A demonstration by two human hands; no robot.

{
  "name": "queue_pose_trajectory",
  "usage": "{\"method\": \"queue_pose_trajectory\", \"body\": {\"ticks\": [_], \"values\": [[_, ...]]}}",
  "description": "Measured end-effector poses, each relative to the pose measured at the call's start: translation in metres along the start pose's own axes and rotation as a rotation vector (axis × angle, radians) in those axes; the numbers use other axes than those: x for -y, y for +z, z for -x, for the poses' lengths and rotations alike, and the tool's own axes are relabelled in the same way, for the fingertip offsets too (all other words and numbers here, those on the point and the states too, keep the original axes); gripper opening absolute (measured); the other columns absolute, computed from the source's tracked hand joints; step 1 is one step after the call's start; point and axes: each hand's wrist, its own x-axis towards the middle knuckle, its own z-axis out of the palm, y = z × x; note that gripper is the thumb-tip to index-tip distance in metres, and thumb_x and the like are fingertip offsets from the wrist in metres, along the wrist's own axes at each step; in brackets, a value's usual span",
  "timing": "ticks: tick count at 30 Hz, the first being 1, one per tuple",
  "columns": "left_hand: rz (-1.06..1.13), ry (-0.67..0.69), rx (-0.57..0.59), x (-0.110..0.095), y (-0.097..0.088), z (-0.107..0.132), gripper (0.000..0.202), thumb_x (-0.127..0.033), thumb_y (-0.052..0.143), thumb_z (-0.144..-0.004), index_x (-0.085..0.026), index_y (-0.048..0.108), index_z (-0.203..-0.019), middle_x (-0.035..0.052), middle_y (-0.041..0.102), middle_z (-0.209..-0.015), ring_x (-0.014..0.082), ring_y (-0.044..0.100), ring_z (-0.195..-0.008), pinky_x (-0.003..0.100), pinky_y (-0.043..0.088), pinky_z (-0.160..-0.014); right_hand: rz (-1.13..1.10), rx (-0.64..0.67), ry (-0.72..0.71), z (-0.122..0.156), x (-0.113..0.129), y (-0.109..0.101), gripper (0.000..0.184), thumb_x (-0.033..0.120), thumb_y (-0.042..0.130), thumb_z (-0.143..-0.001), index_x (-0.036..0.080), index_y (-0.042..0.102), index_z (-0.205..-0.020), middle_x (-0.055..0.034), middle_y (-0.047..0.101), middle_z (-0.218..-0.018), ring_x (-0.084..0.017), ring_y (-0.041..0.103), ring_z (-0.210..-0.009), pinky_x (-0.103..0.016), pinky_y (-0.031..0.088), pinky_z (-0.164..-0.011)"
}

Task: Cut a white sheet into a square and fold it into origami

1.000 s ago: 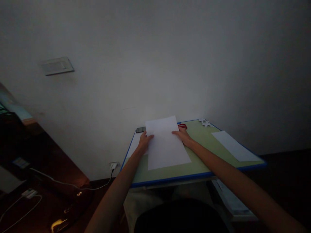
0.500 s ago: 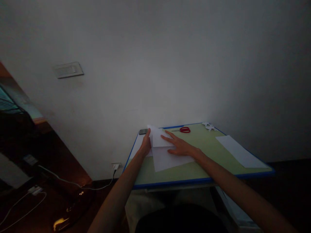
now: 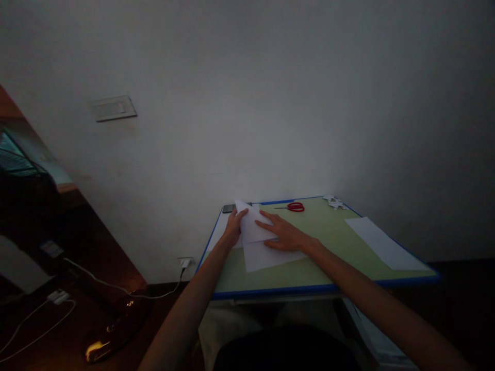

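Note:
A white sheet of paper (image 3: 258, 246) lies folded on the green table (image 3: 320, 257) with a blue edge. My left hand (image 3: 233, 228) pinches the folded flap at its left side. My right hand (image 3: 284, 233) lies flat on the fold, fingers spread and pointing left, pressing the paper down. Red-handled scissors (image 3: 294, 207) rest near the table's far edge, just beyond my right hand.
A second white sheet (image 3: 384, 243) lies on the right of the table. Small white paper pieces (image 3: 334, 202) sit at the far right corner, a dark phone (image 3: 228, 208) at the far left corner. A wall socket with charger (image 3: 184, 263) and cables are below left.
The flat sheet held by both hands has been folded over on itself. My right hand moved from the sheet's right edge onto the fold and now lies flat.

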Motion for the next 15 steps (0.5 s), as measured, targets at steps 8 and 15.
{"method": "queue_pose_trajectory", "body": {"ticks": [8, 15], "values": [[-0.065, -0.027, -0.007, 0.0005, -0.0022, 0.0013, 0.039, -0.036, 0.068, -0.100, -0.017, 0.063, -0.134, 0.0119, 0.066, -0.133, 0.0265, 0.069, -0.112, 0.048, 0.061, -0.093, 0.068, -0.058, 0.046, -0.0021, -0.0010, 0.0039, 0.065, 0.035, 0.072, -0.094, 0.029, 0.052, -0.156, -0.0143, 0.025, -0.176, -0.036, 0.030, -0.159, -0.062, 0.027, -0.126], [-0.084, -0.055, 0.014, -0.0014, -0.0027, 0.0031, 0.038, -0.036, 0.068, -0.100, -0.017, 0.063, -0.133, 0.0119, 0.066, -0.133, 0.0263, 0.069, -0.112, 0.048, 0.061, -0.093, 0.082, -0.061, 0.046, -0.0022, 0.0038, 0.0026, 0.070, 0.028, 0.070, -0.094, 0.028, 0.047, -0.159, -0.0163, 0.030, -0.174, -0.034, 0.035, -0.157, -0.060, 0.031, -0.124]]}}
